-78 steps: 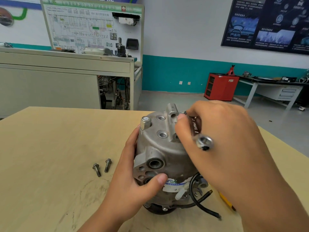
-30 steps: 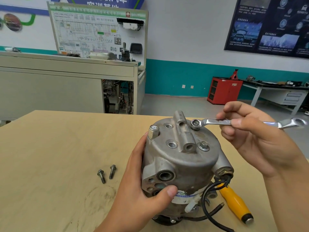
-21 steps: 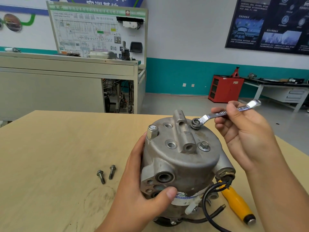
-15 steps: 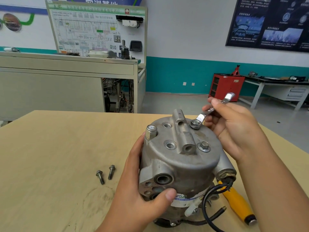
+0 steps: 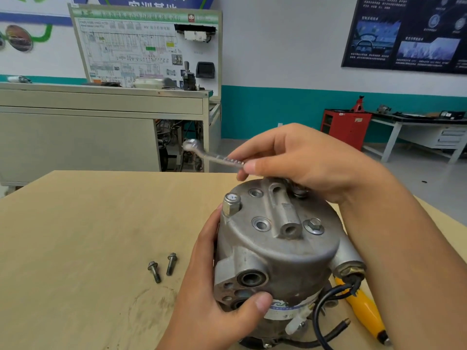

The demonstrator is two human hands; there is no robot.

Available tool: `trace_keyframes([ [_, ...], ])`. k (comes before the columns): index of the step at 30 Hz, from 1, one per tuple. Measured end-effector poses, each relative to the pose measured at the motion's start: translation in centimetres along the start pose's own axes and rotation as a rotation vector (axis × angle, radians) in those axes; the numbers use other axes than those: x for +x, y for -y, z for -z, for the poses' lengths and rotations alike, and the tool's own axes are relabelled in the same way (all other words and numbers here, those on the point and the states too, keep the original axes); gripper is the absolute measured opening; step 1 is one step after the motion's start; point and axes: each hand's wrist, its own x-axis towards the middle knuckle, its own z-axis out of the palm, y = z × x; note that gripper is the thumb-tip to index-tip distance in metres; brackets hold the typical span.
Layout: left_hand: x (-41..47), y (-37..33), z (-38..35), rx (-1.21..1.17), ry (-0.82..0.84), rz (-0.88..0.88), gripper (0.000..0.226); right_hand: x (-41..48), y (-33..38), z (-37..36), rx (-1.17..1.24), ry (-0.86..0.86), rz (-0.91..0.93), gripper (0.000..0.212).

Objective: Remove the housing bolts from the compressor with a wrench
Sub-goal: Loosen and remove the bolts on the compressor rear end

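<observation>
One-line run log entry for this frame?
left hand: grips compressor | right hand: holds wrench at rear bolt | two loose bolts on table | front bolt seated

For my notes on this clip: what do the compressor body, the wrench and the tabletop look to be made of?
Compressor: likely cast aluminium, dull grey and matte, with rounded cast edges and grime. Wrench: probably chromed steel, bright and shiny, though motion-blurred. Table: wood or laminate board, pale tan with faint scuffs; the look leaves open which.
</observation>
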Motion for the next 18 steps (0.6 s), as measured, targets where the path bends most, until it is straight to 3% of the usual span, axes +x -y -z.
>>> trace_keyframes([
  [5,0.1,0.0,-0.2,0.012,-0.002,-0.04,0.087,-2.8,0.9,-1.3,-0.585,-0.125,0.186,0.018],
  [11,-0.1,0.6,0.0,0.071,-0.014,-0.059,0.087,-4.1,-0.1,-1.2,-0.231,-0.31,0.249,0.03],
  [18,0.0,0.6,0.0,0.088,-0.019,-0.047,0.089,-4.2,-0.3,-2.0,-0.29,-0.212,0.278,0.018],
])
